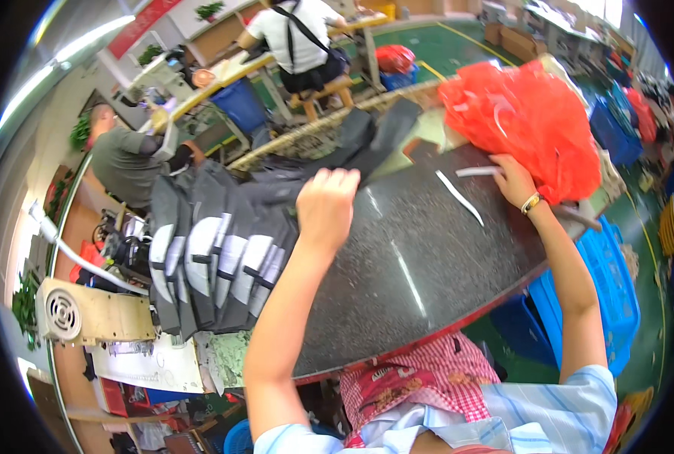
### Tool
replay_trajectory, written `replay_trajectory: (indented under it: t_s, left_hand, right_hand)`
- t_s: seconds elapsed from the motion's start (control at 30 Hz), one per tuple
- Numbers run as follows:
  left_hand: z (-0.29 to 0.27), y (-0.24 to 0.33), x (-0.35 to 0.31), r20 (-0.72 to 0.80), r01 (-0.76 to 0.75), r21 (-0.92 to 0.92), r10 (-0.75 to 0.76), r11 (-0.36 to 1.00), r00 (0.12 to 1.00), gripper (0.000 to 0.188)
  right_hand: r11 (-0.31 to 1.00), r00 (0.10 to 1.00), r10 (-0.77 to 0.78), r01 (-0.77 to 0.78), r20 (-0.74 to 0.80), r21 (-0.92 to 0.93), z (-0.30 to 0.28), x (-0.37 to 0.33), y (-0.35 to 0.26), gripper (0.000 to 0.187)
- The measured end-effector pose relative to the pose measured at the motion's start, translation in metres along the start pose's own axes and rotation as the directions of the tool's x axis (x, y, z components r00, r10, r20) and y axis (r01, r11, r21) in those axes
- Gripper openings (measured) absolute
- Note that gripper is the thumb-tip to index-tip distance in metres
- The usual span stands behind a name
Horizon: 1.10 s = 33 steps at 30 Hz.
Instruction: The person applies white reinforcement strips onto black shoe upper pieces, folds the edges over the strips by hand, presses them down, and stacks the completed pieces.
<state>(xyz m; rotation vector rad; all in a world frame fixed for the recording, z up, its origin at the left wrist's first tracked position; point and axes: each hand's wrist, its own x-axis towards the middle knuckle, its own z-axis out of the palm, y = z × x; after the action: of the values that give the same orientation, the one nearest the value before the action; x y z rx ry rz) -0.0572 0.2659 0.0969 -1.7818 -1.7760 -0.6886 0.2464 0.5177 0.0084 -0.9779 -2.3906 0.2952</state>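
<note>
Right hand | white strip at fingertips, extending left | second strip nearby

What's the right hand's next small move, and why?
Probably pinch the short white strip and lift it off the dark tabletop: the right hand is at that strip's right end, while the other white strip lies apart, farther left. Can't tell whether it's pinched now.
</note>
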Motion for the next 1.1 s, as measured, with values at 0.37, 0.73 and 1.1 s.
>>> replay_trajectory:
  t_s: [0.37, 0.73, 1.1]
  left_hand:
    - [-0.134, -0.073, -0.099, -0.378, 0.547, 0.651, -0.4, 0.527, 0.835, 0.061]
    - [-0.233, -0.167, -0.197, -0.001, 0.667, 0.234, -0.686, 0.707, 0.727, 0.039]
    - [-0.054, 0.075, -0.177, 0.057, 0.209, -0.011, -0.208, 0.978, 0.976, 0.031]
  right_hand:
    - [0.981, 0.971, -0.179, 0.188, -0.158, 0.049, 0.02, 0.002, 0.029, 0.009]
    - [0.271, 0.913, 0.172, -0.404, 0.369, 0.874, 0.046, -0.106, -0.094, 0.039]
    - [0.207, 0.917, 0.182, -0.389, 0.355, 0.898, 0.043, -0.101, -0.097, 0.041]
